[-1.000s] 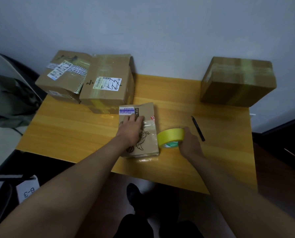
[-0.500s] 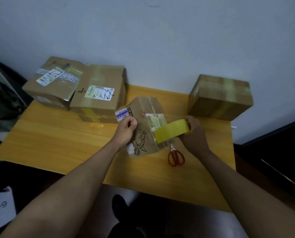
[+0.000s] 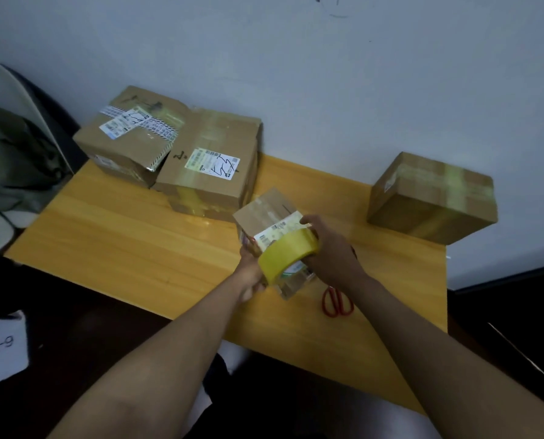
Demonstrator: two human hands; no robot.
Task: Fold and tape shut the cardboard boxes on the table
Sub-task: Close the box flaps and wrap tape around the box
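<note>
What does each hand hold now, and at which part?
The right hand grips the yellow tape roll at its right side. The left hand holds the small cardboard box at its lower left edge, tilted above the table.

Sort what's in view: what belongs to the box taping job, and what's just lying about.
In the job: small box, yellow tape roll, left hand, right hand, scissors, three larger boxes.
Lying about: paper marked 6-3, grey-green bag.

Small packing or mailroom corner of a plain room. Wooden desk [image 3: 122, 245] against bare white wall [image 3: 296, 74]; taped, labelled parcels [image 3: 207, 172] at its far edge; numbered card [image 3: 1, 346] lower left.
</note>
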